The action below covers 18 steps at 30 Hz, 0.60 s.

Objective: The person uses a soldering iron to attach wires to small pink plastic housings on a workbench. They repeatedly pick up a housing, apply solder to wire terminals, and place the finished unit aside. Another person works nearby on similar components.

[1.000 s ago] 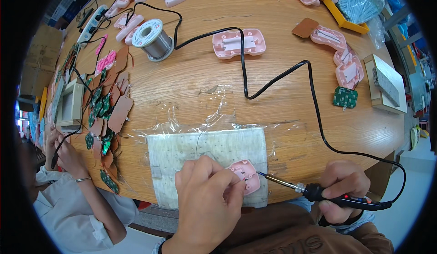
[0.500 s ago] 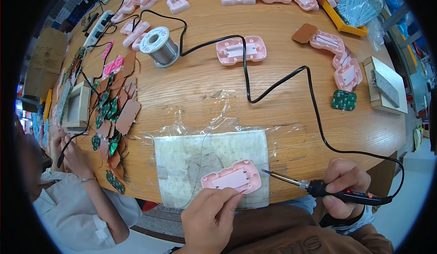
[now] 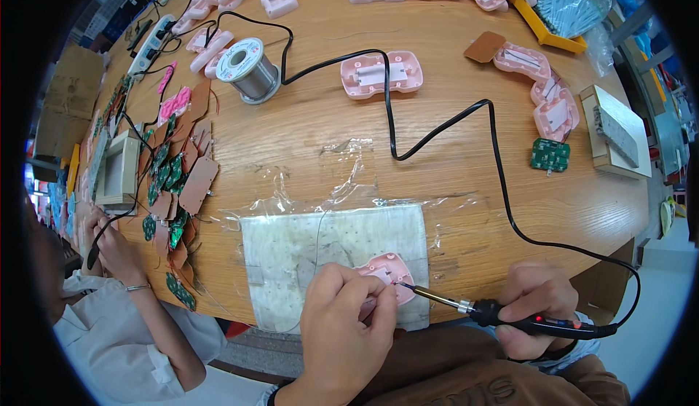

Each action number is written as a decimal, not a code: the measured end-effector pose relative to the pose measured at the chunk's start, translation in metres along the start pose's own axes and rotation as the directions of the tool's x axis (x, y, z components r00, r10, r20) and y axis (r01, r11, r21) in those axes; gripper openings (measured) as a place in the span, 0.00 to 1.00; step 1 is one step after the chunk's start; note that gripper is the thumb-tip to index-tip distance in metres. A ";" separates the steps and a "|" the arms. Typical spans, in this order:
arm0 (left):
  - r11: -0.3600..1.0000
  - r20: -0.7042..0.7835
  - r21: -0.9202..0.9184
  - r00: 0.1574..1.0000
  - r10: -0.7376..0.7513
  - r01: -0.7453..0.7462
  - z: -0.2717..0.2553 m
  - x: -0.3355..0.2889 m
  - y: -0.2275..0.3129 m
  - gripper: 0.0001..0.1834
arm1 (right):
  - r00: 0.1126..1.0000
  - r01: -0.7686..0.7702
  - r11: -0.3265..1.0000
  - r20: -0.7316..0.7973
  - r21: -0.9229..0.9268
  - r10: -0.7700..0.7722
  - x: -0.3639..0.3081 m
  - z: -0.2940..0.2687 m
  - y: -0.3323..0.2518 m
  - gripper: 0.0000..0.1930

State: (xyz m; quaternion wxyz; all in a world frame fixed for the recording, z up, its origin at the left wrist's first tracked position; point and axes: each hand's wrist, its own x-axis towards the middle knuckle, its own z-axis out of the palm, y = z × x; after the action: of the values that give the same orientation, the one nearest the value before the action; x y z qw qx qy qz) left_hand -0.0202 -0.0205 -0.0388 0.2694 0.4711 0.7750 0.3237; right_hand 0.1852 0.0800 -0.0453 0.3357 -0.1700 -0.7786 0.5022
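On the worn whitish mat in front of me lies a pink plastic shell, partly covered by my left hand. That hand is closed in a pinch over the shell, with a thin red wire at its fingertips, mostly hidden now. My right hand grips the black handle of a soldering iron. The iron's tip meets the shell right beside my left fingertips. A thin strand of wire runs down the mat towards my left hand.
A solder spool and another pink shell stand farther back. The iron's black cord winds across the table. Green circuit boards and brown plates pile up at left, beside a co-worker's arm. Wired shells lie at right.
My right hand has brought the soldering iron left, its tip now at the shell. My left hand has moved up over the shell, covering more of it. The view has shifted slightly.
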 end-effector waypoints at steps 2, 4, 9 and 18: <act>1.000 0.009 -0.004 1.000 -0.026 0.026 -0.001 -0.001 0.001 0.03 | 1.000 0.003 1.000 0.016 0.009 -0.003 0.002 0.001 0.001 0.11; 0.998 0.021 -0.013 0.998 -0.056 0.056 -0.001 -0.001 0.003 0.03 | 1.000 -0.002 1.000 0.013 0.024 0.002 0.004 0.002 0.002 0.11; 0.996 0.034 -0.049 0.996 -0.077 0.079 0.000 0.000 0.004 0.03 | 0.999 0.040 0.999 0.031 0.023 -0.041 0.005 0.002 0.004 0.11; 0.994 0.040 -0.071 0.996 -0.078 0.081 0.000 -0.001 0.002 0.03 | 0.998 0.021 1.000 -0.054 0.005 -0.021 0.001 -0.004 0.002 0.11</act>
State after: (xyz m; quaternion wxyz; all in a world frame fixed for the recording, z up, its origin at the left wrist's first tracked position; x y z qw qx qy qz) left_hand -0.0188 -0.0208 -0.0371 0.3132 0.4359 0.7758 0.3317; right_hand 0.1873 0.0837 -0.0457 0.3624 -0.1746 -0.7696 0.4959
